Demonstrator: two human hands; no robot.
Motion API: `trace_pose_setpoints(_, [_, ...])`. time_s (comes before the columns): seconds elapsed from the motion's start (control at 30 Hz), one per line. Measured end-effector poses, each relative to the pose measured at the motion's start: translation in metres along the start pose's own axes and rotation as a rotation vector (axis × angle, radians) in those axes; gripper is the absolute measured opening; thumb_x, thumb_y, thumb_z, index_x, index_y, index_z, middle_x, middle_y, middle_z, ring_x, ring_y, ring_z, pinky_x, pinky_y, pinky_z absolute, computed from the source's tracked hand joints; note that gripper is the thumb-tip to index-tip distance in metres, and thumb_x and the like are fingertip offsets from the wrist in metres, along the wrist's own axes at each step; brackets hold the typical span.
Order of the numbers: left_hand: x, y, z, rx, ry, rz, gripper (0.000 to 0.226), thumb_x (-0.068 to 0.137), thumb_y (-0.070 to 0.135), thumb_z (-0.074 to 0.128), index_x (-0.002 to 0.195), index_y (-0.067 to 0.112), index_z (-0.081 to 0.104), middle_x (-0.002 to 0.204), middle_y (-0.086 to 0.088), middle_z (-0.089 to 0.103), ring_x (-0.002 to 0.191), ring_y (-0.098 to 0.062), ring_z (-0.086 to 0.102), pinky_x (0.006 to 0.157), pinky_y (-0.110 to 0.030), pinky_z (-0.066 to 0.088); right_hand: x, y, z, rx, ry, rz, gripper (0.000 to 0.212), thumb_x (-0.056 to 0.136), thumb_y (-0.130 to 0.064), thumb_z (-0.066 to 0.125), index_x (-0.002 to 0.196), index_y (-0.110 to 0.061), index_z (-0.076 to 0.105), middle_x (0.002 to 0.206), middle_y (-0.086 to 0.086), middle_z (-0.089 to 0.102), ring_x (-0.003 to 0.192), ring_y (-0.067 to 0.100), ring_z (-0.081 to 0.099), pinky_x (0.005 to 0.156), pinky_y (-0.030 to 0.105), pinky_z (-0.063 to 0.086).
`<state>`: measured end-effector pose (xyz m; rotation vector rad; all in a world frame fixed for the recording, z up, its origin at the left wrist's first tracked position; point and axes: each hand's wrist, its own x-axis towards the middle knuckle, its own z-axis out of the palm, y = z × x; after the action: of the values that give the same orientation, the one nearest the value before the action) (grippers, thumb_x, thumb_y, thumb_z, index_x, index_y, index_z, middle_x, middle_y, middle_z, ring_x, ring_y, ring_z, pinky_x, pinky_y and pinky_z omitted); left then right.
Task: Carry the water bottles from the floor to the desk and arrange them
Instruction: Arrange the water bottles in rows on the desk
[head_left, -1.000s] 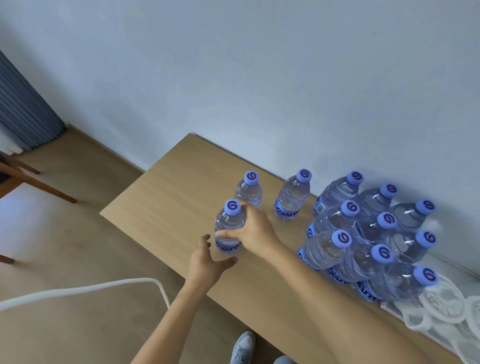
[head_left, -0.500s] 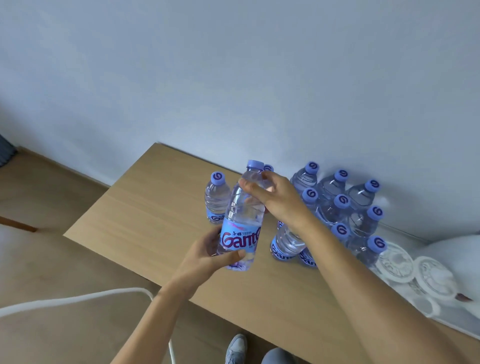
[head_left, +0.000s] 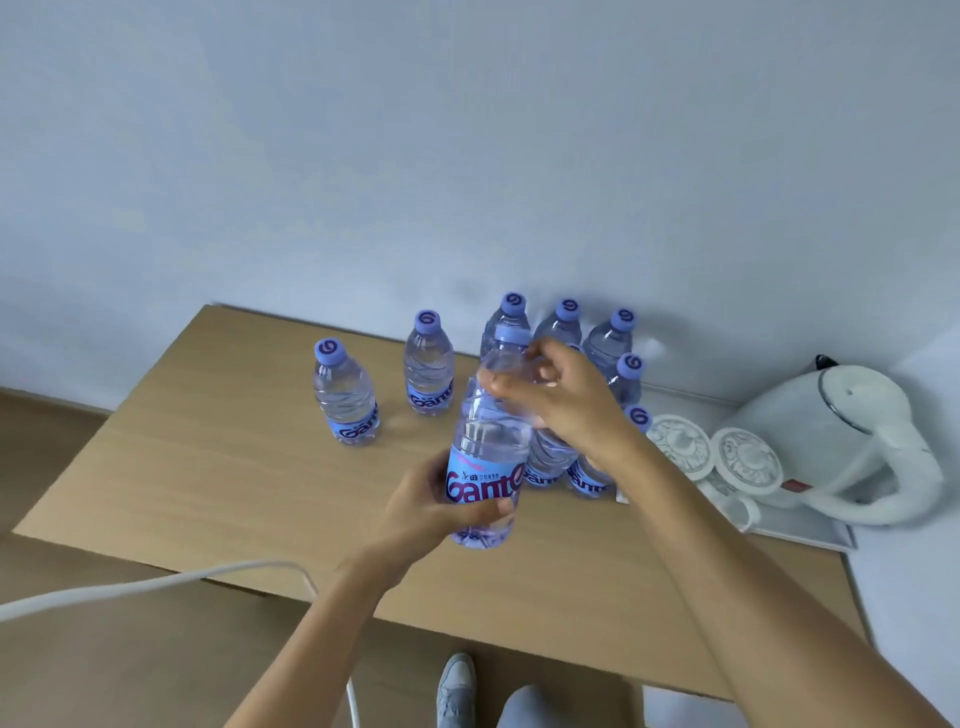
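I hold one clear water bottle (head_left: 488, 452) with a blue label and purple cap in the air above the wooden desk (head_left: 218, 467). My left hand (head_left: 426, 506) grips its lower body around the label. My right hand (head_left: 561, 400) holds its neck and shoulder just below the cap. Two bottles stand apart on the desk, one at the left (head_left: 344, 397) and one behind it (head_left: 428, 364). A cluster of several bottles (head_left: 608, 343) stands against the wall, partly hidden by my right hand and the held bottle.
A white electric kettle (head_left: 841, 441) and two upturned white cups (head_left: 711, 452) sit on a tray (head_left: 805, 535) at the desk's right end. A white cable (head_left: 156, 584) runs across the desk's front edge. My shoe (head_left: 454, 686) shows on the floor below.
The bottle that stood on the desk a second ago is lifted and now held in both hands. The view has shifted right, bringing the kettle into sight.
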<state>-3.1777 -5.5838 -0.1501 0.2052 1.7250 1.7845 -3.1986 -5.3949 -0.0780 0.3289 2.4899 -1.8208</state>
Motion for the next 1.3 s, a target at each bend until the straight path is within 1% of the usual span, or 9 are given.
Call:
trace_pose_setpoints(0.17, [0.011,-0.01,0.037,0.169,-0.032,-0.029,0.044,0.06,0.022,0.088,0.1,0.02,0.068,0.096,0.003,0.074,0.088,-0.006,0.068,0.068,-0.017,0.053,-0.03,0.029,-0.028,-0.02,0.053,-0.037,0.038,0.069,-0.037,0.086,0.099,-0.024,0.066,0.101,-0.003,0.075,0.096,0.009,0.068,0.081,0.024,0.055])
trace_pose_setpoints(0.3, [0.015,-0.022,0.068,0.191,-0.026,-0.038,0.044,0.06,0.011,0.085,0.099,0.016,0.065,0.091,-0.003,0.072,0.076,-0.006,0.065,0.064,-0.017,0.054,-0.058,0.056,-0.044,0.048,0.113,-0.045,0.04,0.07,-0.028,0.087,0.104,-0.019,0.068,0.087,-0.017,0.072,0.083,-0.003,0.066,0.075,0.014,0.05])
trace_pose_setpoints(0.43, [0.026,-0.037,0.096,0.275,0.007,-0.028,0.051,0.06,0.002,0.088,0.101,0.02,0.063,0.094,0.002,0.07,0.086,-0.003,0.066,0.07,-0.02,0.055,-0.077,0.082,-0.055,-0.036,0.153,-0.01,0.041,0.066,-0.032,0.089,0.101,-0.024,0.068,0.083,-0.019,0.068,0.077,-0.005,0.062,0.071,0.007,0.044])
trace_pose_setpoints(0.53, [0.038,-0.054,0.114,0.327,0.058,-0.075,0.048,0.057,-0.006,0.086,0.098,0.01,0.066,0.097,-0.012,0.072,0.094,-0.028,0.069,0.082,-0.044,0.057,-0.086,0.102,-0.054,-0.063,0.146,0.036,0.045,0.067,-0.029,0.089,0.107,-0.024,0.068,0.096,-0.011,0.073,0.086,-0.006,0.064,0.071,0.007,0.045])
trace_pose_setpoints(0.63, [0.049,-0.073,0.127,0.388,0.092,-0.11,0.056,0.057,-0.001,0.087,0.107,0.001,0.063,0.105,-0.019,0.068,0.098,-0.036,0.065,0.084,-0.048,0.054,-0.096,0.119,-0.054,-0.057,0.17,0.056,0.049,0.068,-0.027,0.089,0.112,-0.023,0.067,0.101,-0.012,0.073,0.091,-0.005,0.065,0.074,0.009,0.046])
trace_pose_setpoints(0.87, [0.058,-0.092,0.142,0.454,0.166,-0.053,0.068,0.054,0.003,0.089,0.115,0.014,0.059,0.11,-0.005,0.063,0.09,-0.015,0.061,0.074,-0.02,0.044,-0.108,0.138,-0.055,-0.086,0.23,0.038,0.05,0.063,-0.026,0.089,0.101,-0.041,0.06,0.101,-0.025,0.069,0.098,-0.001,0.065,0.085,0.016,0.049])
trace_pose_setpoints(1.03, [0.063,-0.096,0.147,0.414,0.178,-0.023,0.064,0.058,-0.002,0.085,0.109,0.025,0.057,0.114,-0.003,0.059,0.096,-0.017,0.062,0.082,-0.026,0.051,-0.106,0.145,-0.057,-0.078,0.262,0.021,0.053,0.064,-0.031,0.087,0.108,-0.042,0.06,0.107,-0.017,0.07,0.105,0.004,0.064,0.094,0.03,0.051])
trace_pose_setpoints(1.13, [0.067,-0.098,0.148,0.43,0.185,0.017,0.062,0.06,0.0,0.084,0.115,0.018,0.061,0.105,0.011,0.054,0.107,-0.021,0.059,0.09,-0.037,0.053,-0.102,0.145,-0.057,-0.09,0.27,0.006,0.056,0.067,-0.027,0.087,0.114,-0.037,0.059,0.116,-0.011,0.065,0.113,0.007,0.06,0.099,0.038,0.048])
trace_pose_setpoints(1.3, [0.074,-0.095,0.148,0.421,0.183,0.072,0.063,0.06,0.001,0.084,0.116,0.02,0.063,0.11,0.024,0.047,0.117,-0.022,0.054,0.092,-0.045,0.053,-0.094,0.142,-0.061,-0.108,0.259,-0.038,0.054,0.068,-0.029,0.085,0.117,-0.019,0.063,0.116,-0.019,0.049,0.115,0.006,0.055,0.1,0.037,0.049])
